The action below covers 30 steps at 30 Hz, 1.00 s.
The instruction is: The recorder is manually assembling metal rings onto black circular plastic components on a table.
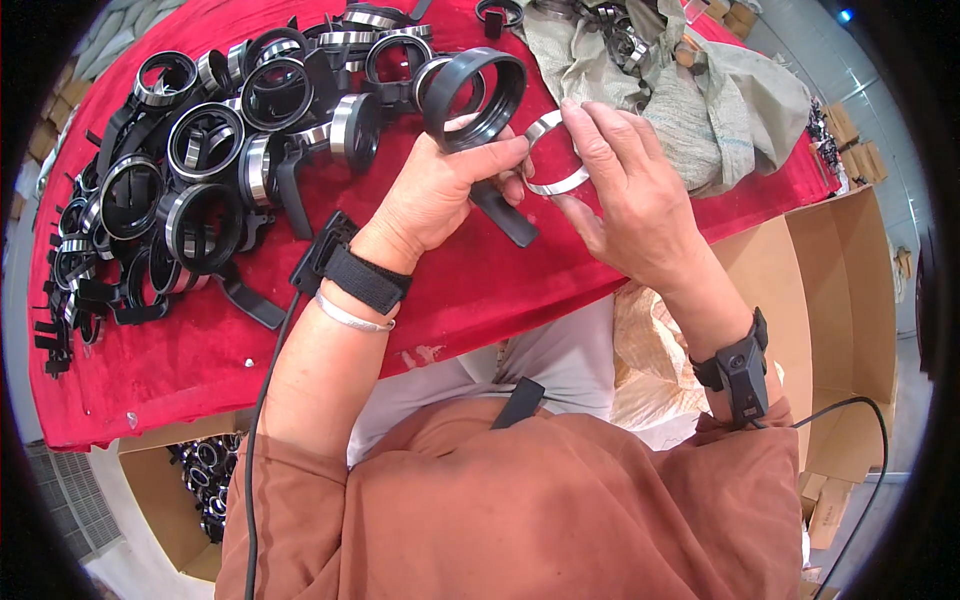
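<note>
My left hand [440, 185] is closed on a black plastic ring with a flat arm [475, 98], held tilted above the table with its arm pointing down toward me. Thumb and fingers of my right hand [630, 190] pinch a thin silver metal ring [558, 186]. That metal ring hangs just right of the black one, close to my left fingertips; whether they touch it I cannot tell. Left of my hands lies a heap of black rings with silver bands [205, 142], many with flat black arms.
A red cloth [440, 300] covers the table. At the far right lies a grey-green woven sack [700, 120] with metal rings on it. Below the table's left edge stands a cardboard box [160, 500] of black rings; a large carton [840, 290] is at right.
</note>
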Motion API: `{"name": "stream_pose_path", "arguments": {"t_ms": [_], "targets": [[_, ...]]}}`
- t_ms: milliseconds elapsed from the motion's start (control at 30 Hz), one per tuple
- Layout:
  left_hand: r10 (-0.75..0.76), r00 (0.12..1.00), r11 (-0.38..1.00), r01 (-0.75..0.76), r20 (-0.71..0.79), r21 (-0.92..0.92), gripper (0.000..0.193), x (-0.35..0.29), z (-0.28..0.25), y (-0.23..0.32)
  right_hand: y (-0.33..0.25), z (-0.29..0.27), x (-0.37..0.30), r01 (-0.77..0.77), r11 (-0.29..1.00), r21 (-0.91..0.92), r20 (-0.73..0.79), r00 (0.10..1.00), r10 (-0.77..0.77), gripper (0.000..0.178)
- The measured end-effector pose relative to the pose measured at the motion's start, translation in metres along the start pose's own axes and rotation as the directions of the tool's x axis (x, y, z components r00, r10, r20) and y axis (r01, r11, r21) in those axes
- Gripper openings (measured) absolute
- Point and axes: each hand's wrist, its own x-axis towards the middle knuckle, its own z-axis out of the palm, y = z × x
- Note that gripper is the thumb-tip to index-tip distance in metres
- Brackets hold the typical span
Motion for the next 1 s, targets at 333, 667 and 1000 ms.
{"name": "stream_pose_path", "arguments": {"t_ms": [333,667,1000], "targets": [[-0.127,0.986,0.986,0.138,-0.109,0.093,0.027,0.001,-0.002,0.005,0.013,-0.001,-0.015,-0.045,0.996,0.077,0.058,0.997,0.041,0.07],[-0.377,0.926,0.916,0.368,-0.028,-0.162,0.038,0.002,-0.012,0.011,0.024,0.007,-0.038,-0.366,0.93,0.039,0.444,0.84,0.312,0.067],[-0.054,0.998,0.937,0.043,-0.023,-0.346,0.023,0.002,-0.001,0.007,0.043,0.009,-0.041,-0.364,0.927,0.092,0.544,0.798,0.259,0.063]]}}
